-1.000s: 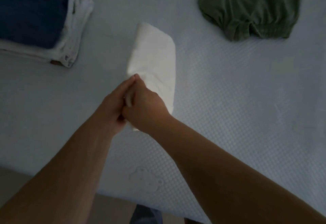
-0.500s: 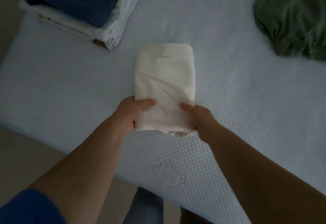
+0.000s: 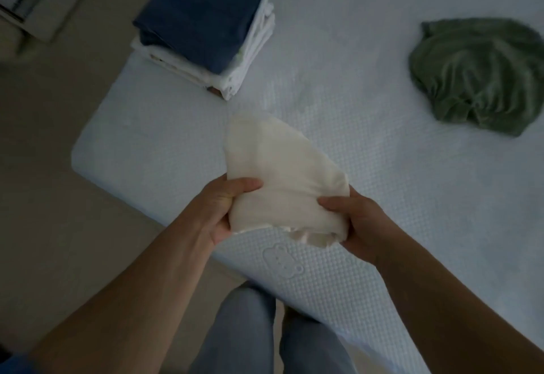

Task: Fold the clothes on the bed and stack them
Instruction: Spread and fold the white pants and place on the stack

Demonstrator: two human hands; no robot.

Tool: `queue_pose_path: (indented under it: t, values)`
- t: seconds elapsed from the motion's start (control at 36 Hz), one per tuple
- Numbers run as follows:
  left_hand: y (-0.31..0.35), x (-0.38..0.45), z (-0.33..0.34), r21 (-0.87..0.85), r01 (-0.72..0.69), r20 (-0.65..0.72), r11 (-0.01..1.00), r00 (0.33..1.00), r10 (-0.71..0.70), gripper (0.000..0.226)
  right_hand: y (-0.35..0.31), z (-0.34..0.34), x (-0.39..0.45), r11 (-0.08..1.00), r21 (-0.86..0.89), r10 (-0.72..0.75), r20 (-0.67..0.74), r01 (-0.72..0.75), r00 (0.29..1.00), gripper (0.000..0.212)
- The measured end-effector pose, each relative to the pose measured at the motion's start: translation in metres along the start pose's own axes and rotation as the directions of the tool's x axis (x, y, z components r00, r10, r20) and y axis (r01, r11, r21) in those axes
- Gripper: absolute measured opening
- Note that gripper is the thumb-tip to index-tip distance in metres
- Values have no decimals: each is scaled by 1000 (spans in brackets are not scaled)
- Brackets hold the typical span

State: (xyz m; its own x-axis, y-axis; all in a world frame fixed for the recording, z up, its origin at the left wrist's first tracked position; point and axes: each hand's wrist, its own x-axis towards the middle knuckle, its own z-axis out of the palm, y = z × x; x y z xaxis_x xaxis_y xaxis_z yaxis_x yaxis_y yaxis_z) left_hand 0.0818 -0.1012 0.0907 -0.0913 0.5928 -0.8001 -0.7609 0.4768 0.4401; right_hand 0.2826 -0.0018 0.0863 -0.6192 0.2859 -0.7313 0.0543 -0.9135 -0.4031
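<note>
- Our left hand (image 3: 223, 206) and right hand (image 3: 357, 220) grip the folded cream cloth (image 3: 279, 173) above the bed (image 3: 368, 167).
- Stack (image 3: 206, 32) waits at 11 o'clock.
- Green garment (image 3: 477, 76), 2 o'clock, looks unfolded.

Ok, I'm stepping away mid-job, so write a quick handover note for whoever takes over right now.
Left hand and right hand each grip the near end of the folded cream garment, lifted off the bed.
Done: cream piece folded; stack of folded clothes, navy on top, sits at the far left corner.
Left: put the cream piece on the stack, then fold and stack the crumpled green garment at far right.
</note>
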Motion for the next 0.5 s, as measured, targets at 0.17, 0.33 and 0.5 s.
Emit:
queue_pose_path:
  t: [0.17, 0.33, 0.5]
  values:
    - [25, -45, 13, 15, -54, -11, 998, 998, 54, 54, -19, 35, -34, 997, -68, -21, 67, 26, 998, 60]
    - [76, -67, -3, 112, -144, 8, 983, 990, 144, 61, -33, 84, -27, 977, -173, -107, 93, 122, 990, 67]
    - [135, -53, -61, 149, -197, 26, 969, 980, 196, 72, -36, 139, 26, 941, -259, -203, 88, 219, 975, 71]
